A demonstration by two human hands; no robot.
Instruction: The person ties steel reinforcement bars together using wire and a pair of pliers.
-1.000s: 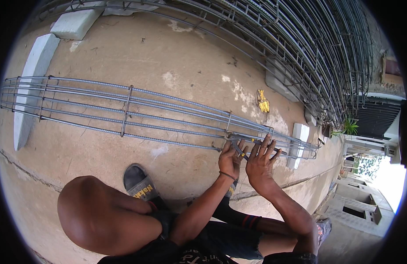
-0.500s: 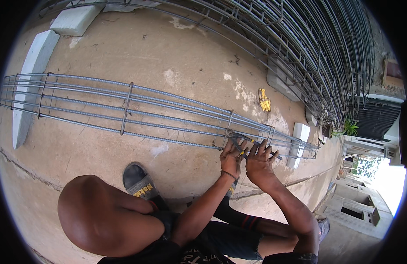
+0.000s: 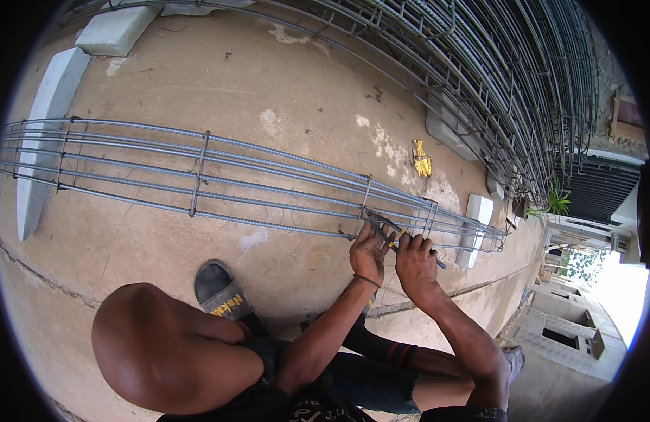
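Note:
A pair of pincers with dark and yellow handles has its head at a crossing of bars on a long steel rebar cage. My right hand is closed around the handles, one handle end sticking out past its fingers. Beside it my left hand, a dark band at its wrist, has its fingers curled against the pincers near their head, just at the cage's near bar. Its fingertips are partly hidden. Square stirrups ring the cage at intervals.
White blocks support the cage. Yellow gloves lie on the concrete floor beyond it. Stacked rebar cages fill the far right. My sandalled foot is near the cage, and a green plant stands farther right.
The pincers' handles have come closer together. My right hand's fingers, spread before, are now curled around them, and that hand has drawn slightly nearer to me.

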